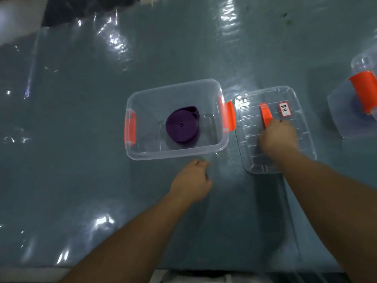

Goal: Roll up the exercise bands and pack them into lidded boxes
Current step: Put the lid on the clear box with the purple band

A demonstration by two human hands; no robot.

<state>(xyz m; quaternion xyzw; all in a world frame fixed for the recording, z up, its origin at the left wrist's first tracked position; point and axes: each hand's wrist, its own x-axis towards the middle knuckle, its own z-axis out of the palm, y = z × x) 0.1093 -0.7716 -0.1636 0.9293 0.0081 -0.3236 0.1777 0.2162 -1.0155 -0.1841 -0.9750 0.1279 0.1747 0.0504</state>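
From the head camera we look down at a table [81, 119] with a shiny blue-grey cover. We count two clear boxes, one loose lid, one purple band we can see well, and two hands.

The open box [175, 154] is our landmark. It has two orange clips, one on its left end and one on its right end. Inside it lies one rolled purple band [182, 127], flat on the bottom, near the middle.

Just right of the open box lies the lid [302, 127], flat on the table. It has an orange handle [265, 115] and a small white label [284, 109] beside it. Our right hand [278, 137] is on the lid, fingers curled at the handle's near end.

Our left hand [192, 180] is just in front of the open box, fingers loosely bent, holding nothing.

Far right of the open box, at the edge, is a second box [342, 111] with its lid on and an orange handle. Something dark purple shows inside, too blurry to name.
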